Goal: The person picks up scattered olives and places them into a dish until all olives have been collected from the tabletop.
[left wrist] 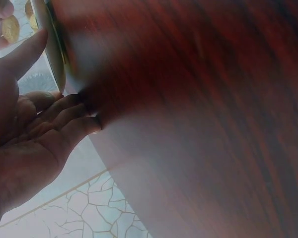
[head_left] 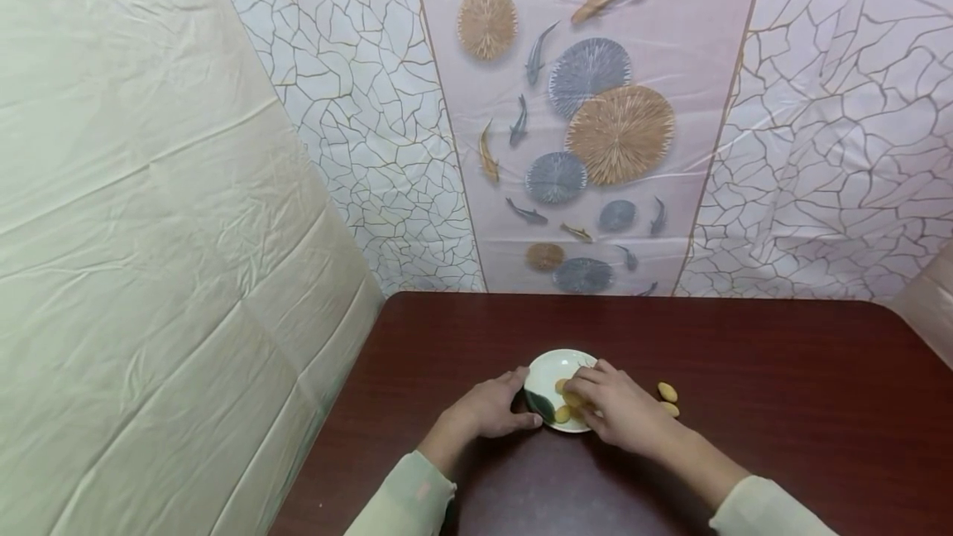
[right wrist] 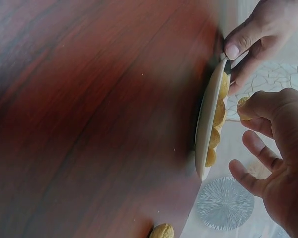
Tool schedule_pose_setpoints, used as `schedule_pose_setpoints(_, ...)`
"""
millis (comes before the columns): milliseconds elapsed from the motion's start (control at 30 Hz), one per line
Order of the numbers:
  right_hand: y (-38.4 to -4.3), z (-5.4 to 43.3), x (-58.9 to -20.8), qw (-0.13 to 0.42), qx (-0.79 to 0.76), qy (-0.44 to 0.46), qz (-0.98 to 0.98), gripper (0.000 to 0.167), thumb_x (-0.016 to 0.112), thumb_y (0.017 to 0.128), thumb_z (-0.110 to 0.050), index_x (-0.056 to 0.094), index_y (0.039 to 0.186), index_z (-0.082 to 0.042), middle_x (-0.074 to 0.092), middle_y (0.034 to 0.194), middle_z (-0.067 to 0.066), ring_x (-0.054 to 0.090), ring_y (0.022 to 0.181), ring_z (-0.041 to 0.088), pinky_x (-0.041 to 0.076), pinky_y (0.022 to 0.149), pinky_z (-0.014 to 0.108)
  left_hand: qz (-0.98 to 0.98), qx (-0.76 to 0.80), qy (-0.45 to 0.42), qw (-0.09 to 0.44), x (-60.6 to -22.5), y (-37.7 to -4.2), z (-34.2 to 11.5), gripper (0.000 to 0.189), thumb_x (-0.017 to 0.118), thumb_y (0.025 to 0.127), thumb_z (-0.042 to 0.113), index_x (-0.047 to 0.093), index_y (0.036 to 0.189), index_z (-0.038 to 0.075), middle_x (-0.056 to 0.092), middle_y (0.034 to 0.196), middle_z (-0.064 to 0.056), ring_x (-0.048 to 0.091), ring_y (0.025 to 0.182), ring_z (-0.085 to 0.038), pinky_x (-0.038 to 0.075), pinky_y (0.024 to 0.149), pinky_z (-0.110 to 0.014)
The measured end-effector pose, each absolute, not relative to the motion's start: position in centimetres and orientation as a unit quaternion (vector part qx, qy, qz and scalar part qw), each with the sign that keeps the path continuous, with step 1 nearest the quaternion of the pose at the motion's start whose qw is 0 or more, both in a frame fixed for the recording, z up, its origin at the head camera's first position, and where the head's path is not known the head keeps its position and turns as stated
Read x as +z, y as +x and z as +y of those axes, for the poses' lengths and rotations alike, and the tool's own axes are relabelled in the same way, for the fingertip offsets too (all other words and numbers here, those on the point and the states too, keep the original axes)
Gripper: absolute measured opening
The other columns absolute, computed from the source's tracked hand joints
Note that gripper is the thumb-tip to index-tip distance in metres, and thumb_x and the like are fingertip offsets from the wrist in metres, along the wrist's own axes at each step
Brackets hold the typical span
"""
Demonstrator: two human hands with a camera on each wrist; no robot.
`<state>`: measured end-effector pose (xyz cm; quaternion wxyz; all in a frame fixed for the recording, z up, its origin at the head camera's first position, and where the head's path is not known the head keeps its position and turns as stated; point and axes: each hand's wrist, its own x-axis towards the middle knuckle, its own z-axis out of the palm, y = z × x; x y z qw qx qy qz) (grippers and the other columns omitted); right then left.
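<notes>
A small white plate (head_left: 551,358) with a dark green leaf-like patch lies on the table, bearing several small yellow oval pieces (head_left: 562,414) that look like biscuits. My left hand (head_left: 487,408) holds the plate's left edge, thumb at the near side and fingers farther along the rim. Above the plate, my right hand (head_left: 618,408) pinches one yellow piece (right wrist: 244,108) between thumb and index finger, while its other fingers spread loosely. The right wrist view shows the plate side-on, with the pieces (right wrist: 219,112) rising above its rim.
Two loose yellow pieces (head_left: 667,392) lie on the dark reddish-brown table (head_left: 782,404), right of the plate. Behind the table hangs a patterned cloth (head_left: 581,255) with fish and round motifs. A pale, creased cloth (head_left: 186,271) covers the left side.
</notes>
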<state>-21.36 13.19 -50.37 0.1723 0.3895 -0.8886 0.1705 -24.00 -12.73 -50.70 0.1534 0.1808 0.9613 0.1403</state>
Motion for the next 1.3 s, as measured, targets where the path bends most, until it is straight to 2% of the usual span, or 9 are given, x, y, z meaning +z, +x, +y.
schedule_pose_setpoints(400,-21.5,12.6,-50.6,0.151,0.167,0.376,-0.899,0.039,0.091,0.086,-0.003,0.078,0.121,-0.015,0.075,0.114,-0.006,0.062,0.107,0.022,0.059,0.076,0.046,0.961,0.141,0.181,0.153,-50.5,-24.0,-12.7,0.093,0.075,0.102,0.057,0.034,0.175,0.017,0.046,0.176,-0.009,0.051,0.159,-0.03,0.046,0.128,-0.045)
schedule_pose_setpoints(533,-21.7,12.4,-50.8,0.15,0.168,0.377,-0.899,0.036,0.09,0.088,-0.004,0.078,0.119,-0.016,0.075,0.113,-0.007,0.062,0.105,0.022,0.058,0.073,0.045,0.962,0.139,0.182,0.152,-50.7,-24.1,-12.8,0.093,0.075,0.102,0.057,0.034,0.175,0.017,0.045,0.176,-0.009,0.051,0.159,-0.03,0.046,0.128,-0.045)
schedule_pose_setpoints(767,-21.8,12.3,-51.4,0.168,0.177,0.39,-0.888,0.032,0.088,0.087,-0.001,0.077,0.112,-0.018,0.073,0.105,-0.01,0.058,0.098,0.017,0.051,0.07,0.035,0.961,0.142,0.18,0.158,-50.7,-24.0,-12.7,0.094,0.075,0.102,0.057,0.033,0.175,0.017,0.044,0.177,-0.008,0.05,0.159,-0.03,0.046,0.128,-0.046)
schedule_pose_setpoints(1100,-21.9,11.9,-51.1,0.149,0.175,0.389,-0.892,0.032,0.087,0.089,0.001,0.077,0.113,-0.018,0.074,0.109,-0.01,0.057,0.097,0.014,0.055,0.074,0.038,0.961,0.136,0.193,0.146,-50.8,-24.0,-12.8,0.092,0.075,0.103,0.056,0.034,0.175,0.015,0.045,0.176,-0.009,0.05,0.159,-0.03,0.046,0.128,-0.045)
schedule_pose_setpoints(1300,-22.1,11.6,-51.3,0.158,0.167,0.397,-0.888,0.033,0.088,0.087,0.001,0.078,0.114,-0.015,0.075,0.106,-0.007,0.058,0.095,0.016,0.055,0.078,0.038,0.961,0.136,0.189,0.149,-50.8,-24.0,-12.8,0.092,0.074,0.103,0.057,0.034,0.175,0.017,0.045,0.177,-0.008,0.05,0.159,-0.03,0.047,0.127,-0.047)
